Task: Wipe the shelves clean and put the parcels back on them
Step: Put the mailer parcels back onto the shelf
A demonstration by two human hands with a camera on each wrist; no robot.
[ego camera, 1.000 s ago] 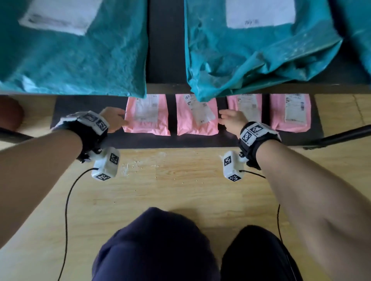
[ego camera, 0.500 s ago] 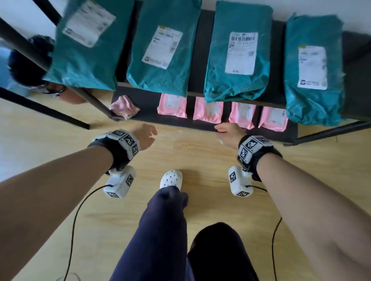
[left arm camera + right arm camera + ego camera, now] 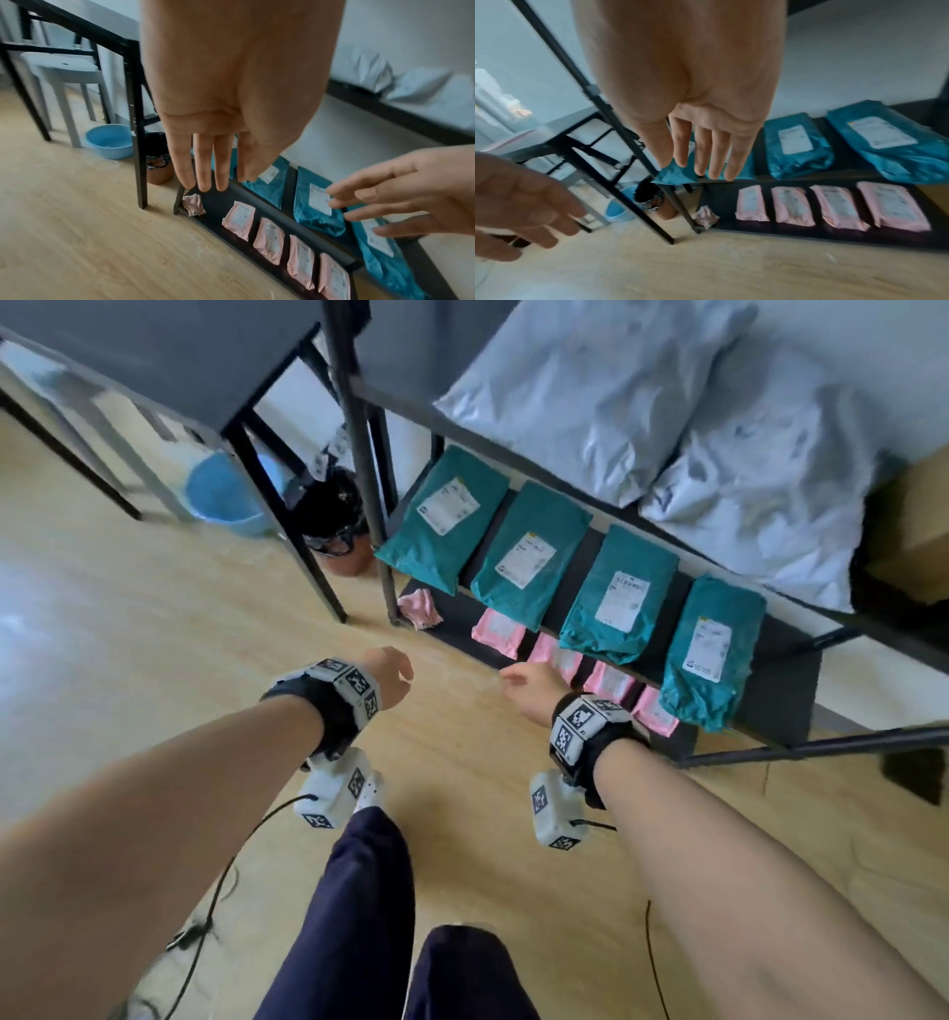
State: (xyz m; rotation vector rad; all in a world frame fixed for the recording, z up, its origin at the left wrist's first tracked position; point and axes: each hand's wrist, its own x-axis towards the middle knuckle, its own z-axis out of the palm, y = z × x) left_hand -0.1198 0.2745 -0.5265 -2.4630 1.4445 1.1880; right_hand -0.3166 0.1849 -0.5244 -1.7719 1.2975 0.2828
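Both my left hand (image 3: 391, 676) and right hand (image 3: 529, 691) hung relaxed, empty; pink cloth (image 3: 420, 608) probably still needed removing from bottom shelf (image 3: 454, 621).

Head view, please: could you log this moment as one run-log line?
left hand: open, empty | right hand: open, empty | pink parcels: four, bottom shelf | pink cloth: bottom shelf

I'm seeing my left hand (image 3: 231, 97) blocking the leftmost teal parcels (image 3: 267, 182) behind its fingertips. My right hand (image 3: 685, 91) is covering another teal parcel (image 3: 680, 172) beneath its fingers. The parcel labels (image 3: 623, 599) are reading too small and blurred for me. Right of my right fingers, a cardboard box (image 3: 914, 526) is getting cut off by the edge.
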